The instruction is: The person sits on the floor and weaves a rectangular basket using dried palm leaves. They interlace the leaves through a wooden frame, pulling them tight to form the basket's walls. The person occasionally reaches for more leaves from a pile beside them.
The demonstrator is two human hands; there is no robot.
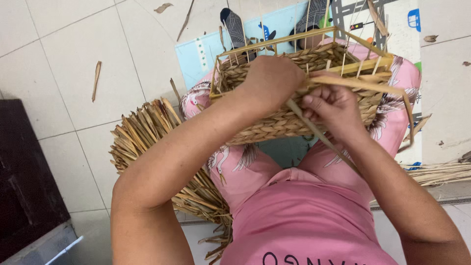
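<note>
A half-woven straw basket (274, 125) on a wooden frame (279, 41) rests on my lap, tilted toward me. My left hand (270, 81) reaches over the basket's rim and presses on the weave. My right hand (333, 108) pinches a flat straw strand (358, 84) against the basket's side; another strand (319, 135) runs down toward my body. Thin upright stakes stick up from the frame's far edge.
A bundle of dried straw (152, 142) lies on the tiled floor at my left knee. More straw (441, 172) lies at the right. A patterned play mat (392, 24) is under my legs. A dark cabinet (24, 176) stands at the left. Straw scraps (96, 78) dot the tiles.
</note>
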